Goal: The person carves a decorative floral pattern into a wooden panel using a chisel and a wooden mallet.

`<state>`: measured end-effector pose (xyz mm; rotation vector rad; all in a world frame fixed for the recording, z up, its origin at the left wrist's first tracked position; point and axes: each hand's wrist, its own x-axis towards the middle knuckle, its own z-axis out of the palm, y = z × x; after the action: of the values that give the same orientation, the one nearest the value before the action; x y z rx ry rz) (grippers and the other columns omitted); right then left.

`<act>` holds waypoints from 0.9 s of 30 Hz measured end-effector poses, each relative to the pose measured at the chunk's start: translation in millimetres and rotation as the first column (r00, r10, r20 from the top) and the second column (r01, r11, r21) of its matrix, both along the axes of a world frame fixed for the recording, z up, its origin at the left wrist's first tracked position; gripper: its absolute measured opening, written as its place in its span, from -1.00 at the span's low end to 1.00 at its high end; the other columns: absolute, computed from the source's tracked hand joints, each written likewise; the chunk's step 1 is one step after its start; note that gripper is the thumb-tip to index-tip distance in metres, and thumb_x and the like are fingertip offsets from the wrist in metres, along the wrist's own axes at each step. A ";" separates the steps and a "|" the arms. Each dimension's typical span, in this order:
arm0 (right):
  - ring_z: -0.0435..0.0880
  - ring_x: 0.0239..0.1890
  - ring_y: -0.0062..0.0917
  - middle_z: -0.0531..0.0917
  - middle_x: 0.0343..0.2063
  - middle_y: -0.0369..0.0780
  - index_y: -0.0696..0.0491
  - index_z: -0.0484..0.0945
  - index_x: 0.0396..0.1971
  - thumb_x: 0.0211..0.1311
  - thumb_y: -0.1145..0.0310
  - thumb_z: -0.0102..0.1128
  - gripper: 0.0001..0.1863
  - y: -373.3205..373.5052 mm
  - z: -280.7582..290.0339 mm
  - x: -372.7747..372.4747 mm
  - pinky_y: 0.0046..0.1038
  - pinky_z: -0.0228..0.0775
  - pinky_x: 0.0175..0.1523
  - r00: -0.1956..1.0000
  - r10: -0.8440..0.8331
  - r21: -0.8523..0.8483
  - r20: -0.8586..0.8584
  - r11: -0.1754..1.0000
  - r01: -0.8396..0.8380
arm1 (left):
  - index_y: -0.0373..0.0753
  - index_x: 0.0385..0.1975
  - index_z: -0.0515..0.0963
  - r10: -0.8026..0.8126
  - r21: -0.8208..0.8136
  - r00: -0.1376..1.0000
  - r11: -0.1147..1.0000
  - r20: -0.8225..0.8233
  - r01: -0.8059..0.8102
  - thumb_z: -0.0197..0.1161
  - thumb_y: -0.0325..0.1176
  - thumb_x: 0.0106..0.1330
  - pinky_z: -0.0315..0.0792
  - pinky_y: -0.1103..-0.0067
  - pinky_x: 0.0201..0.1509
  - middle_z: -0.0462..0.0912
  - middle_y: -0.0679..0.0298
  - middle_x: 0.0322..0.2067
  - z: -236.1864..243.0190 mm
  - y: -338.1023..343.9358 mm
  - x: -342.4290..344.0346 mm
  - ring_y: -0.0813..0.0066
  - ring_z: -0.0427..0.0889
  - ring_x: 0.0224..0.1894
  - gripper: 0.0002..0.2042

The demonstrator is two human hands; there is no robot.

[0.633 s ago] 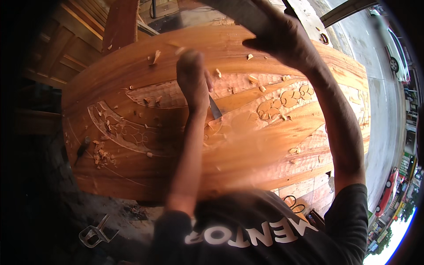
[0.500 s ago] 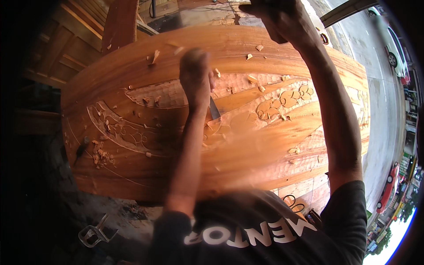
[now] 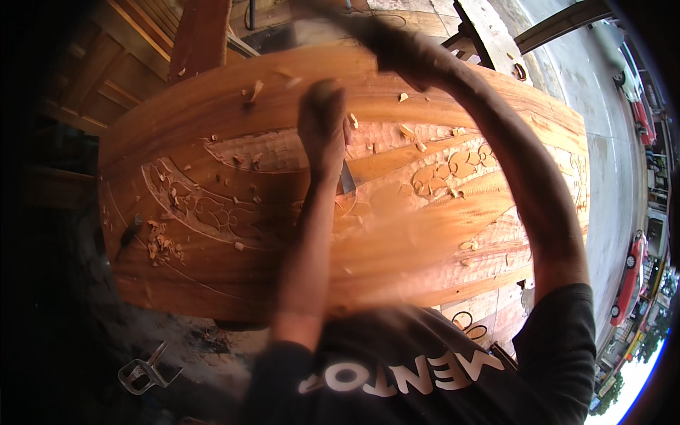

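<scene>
A large reddish-brown wooden panel (image 3: 425, 241) with carved curves, scrolls and stippled recesses lies under my hands. My left hand (image 3: 322, 131) is closed in a fist round a wood chisel (image 3: 347, 179); its flat blade shows below the fist, the tip down at the carving near the panel's middle. My fingers hide the chisel's handle. Raised over the panel's far edge, my right hand (image 3: 411, 62) is closed round a dark mallet-like tool (image 3: 347, 20). Motion smears this tool, and its exact shape cannot be made out.
Wood chips (image 3: 164, 244) are scattered over the panel, heaped at the left. Another dark-handled tool (image 3: 129, 232) lies near the left edge. A reddish board (image 3: 200, 42) stands beyond the far left edge. Below left is a metal-framed object (image 3: 150, 368). A street with cars runs along the right.
My right hand has come down and to the left, with the mallet-like tool swinging over the far edge. My left hand and the chisel stay nearly in place; the view has shifted slightly.
</scene>
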<state>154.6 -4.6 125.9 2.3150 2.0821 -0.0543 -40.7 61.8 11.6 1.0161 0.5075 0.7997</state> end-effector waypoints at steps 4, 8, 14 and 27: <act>0.81 -0.06 -0.13 0.79 -0.10 -0.07 -0.40 0.27 0.52 0.01 0.42 0.37 -0.02 -2.2 6.2 18.9 -0.13 0.67 -0.05 0.994 0.043 0.003 -0.096 0.999 -0.043 | -0.21 -0.08 0.52 0.019 -0.015 0.999 1.000 -0.037 -0.020 0.36 -0.21 0.50 0.12 0.69 -0.75 0.38 0.41 -0.66 -5.3 1.7 -1.5 0.68 0.25 -0.81 -0.76; 0.83 -0.13 -0.27 0.80 -0.17 -0.08 -0.21 0.51 0.32 0.08 0.32 0.49 -0.28 3.1 -25.6 54.3 -0.06 0.67 -0.10 1.000 -0.014 0.349 0.025 0.937 0.004 | -0.20 -0.12 0.50 -0.003 -0.021 1.000 1.000 -0.027 0.002 0.37 -0.19 0.49 0.12 0.68 -0.75 0.38 0.41 -0.66 -4.3 -3.6 9.1 0.68 0.25 -0.81 -0.75; 0.81 -0.10 -0.12 0.78 -0.03 -0.08 -0.40 0.25 0.53 0.04 0.42 0.47 0.00 0.9 8.5 6.5 -0.11 0.66 -0.06 0.974 -0.105 -0.195 -0.202 0.979 0.065 | -0.17 -0.19 0.47 0.016 -0.029 0.997 0.999 -0.076 -0.018 0.36 -0.19 0.50 0.12 0.68 -0.76 0.38 0.41 -0.67 -8.4 2.3 -2.8 0.69 0.25 -0.81 -0.77; 0.81 -0.09 -0.12 0.79 -0.07 -0.06 -0.31 0.33 0.47 0.09 0.46 0.46 -0.10 -1.9 13.3 4.1 -0.13 0.66 0.01 0.936 -0.246 0.016 -0.251 0.966 0.258 | -0.16 -0.16 0.52 -0.071 -0.019 0.984 0.997 -0.161 0.069 0.34 -0.14 0.52 0.11 0.67 -0.76 0.38 0.41 -0.70 0.5 2.1 -6.0 0.68 0.27 -0.81 -0.76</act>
<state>158.7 -6.5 139.1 2.7185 1.8822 -0.3171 -46.8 63.9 12.0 1.0864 0.6120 0.6535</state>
